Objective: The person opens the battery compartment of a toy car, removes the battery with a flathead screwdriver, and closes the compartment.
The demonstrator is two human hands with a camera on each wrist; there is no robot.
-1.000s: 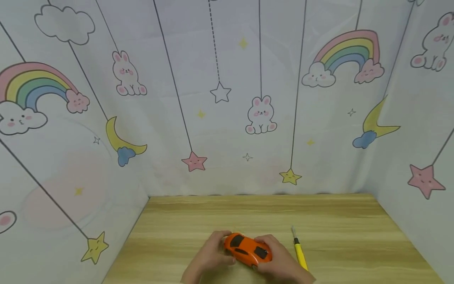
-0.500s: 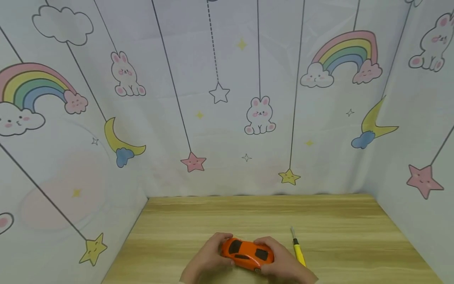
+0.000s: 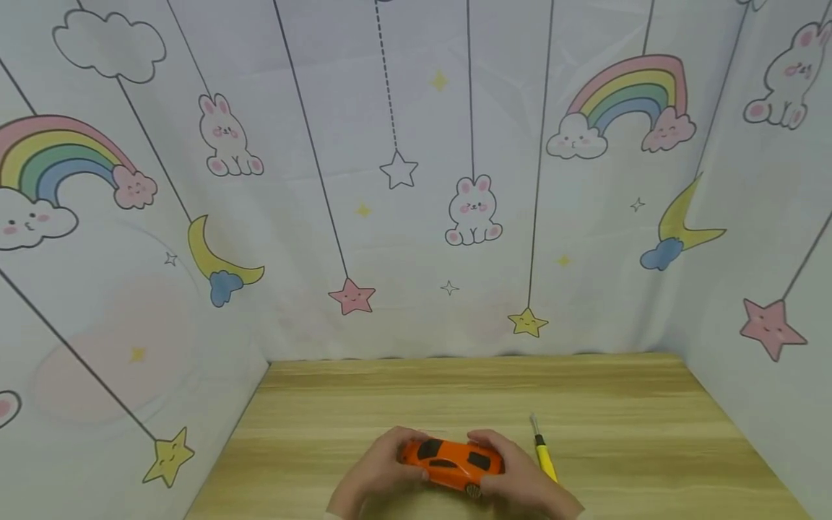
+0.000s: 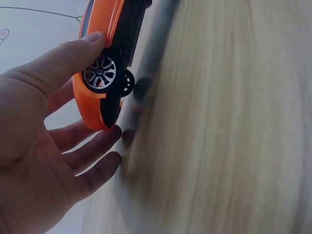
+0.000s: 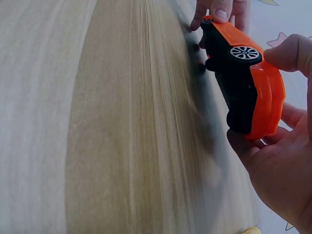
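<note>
Head view: left hand (image 3: 385,466) and right hand (image 3: 518,471), part-curled, grip a toy car (image 3: 453,455) by its ends. A screwdriver (image 3: 544,458) lies nearby.

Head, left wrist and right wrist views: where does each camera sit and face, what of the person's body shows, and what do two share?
Head: worn on the head, facing forward and down at printed backdrop, table and orange car; left grip and right grip show.
Left wrist: on the left wrist, facing one end of the car; left grip shows.
Right wrist: on the right wrist, facing the car's other end; right grip shows, left partly beyond.
Both wrist views share the car and table.
</note>
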